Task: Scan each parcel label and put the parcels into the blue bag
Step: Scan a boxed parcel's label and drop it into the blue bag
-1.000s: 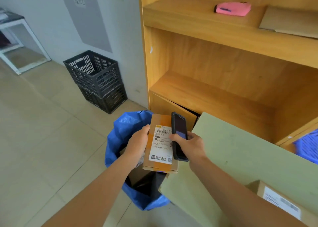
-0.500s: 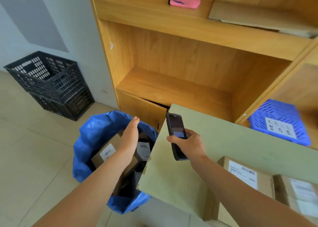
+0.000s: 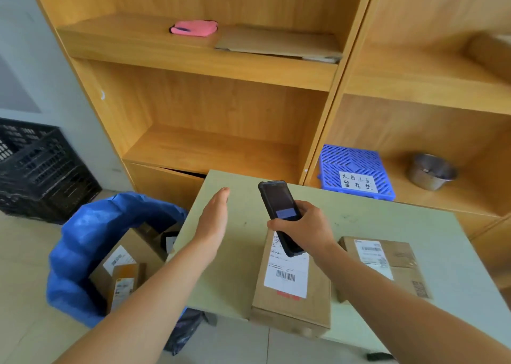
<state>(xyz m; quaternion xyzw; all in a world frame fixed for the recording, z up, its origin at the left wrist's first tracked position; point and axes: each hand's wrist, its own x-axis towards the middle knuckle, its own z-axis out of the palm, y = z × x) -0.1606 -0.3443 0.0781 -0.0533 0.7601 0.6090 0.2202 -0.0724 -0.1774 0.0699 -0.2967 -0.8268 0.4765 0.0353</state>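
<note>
My right hand [image 3: 302, 227] grips a black handheld scanner [image 3: 279, 209], held over a cardboard parcel [image 3: 293, 294] with a white barcode label at the front edge of the pale green table [image 3: 373, 225]. A second labelled parcel [image 3: 387, 264] lies to its right. My left hand [image 3: 214, 222] hovers flat and empty over the table's left part, fingers extended. The blue bag [image 3: 83, 242] stands open on the floor at the left, with labelled parcels [image 3: 121, 269] inside.
Wooden shelving [image 3: 207, 156] rises behind the table, holding a pink item [image 3: 193, 28], flat cardboard [image 3: 276, 41], a blue basket [image 3: 356, 170] and a metal bowl [image 3: 430, 171]. Black crates [image 3: 36, 170] are stacked by the wall at left.
My left hand let the orange-taped parcel go into the blue bag, then moved right over the table, empty. The view swung right, bringing the table parcels into sight.
</note>
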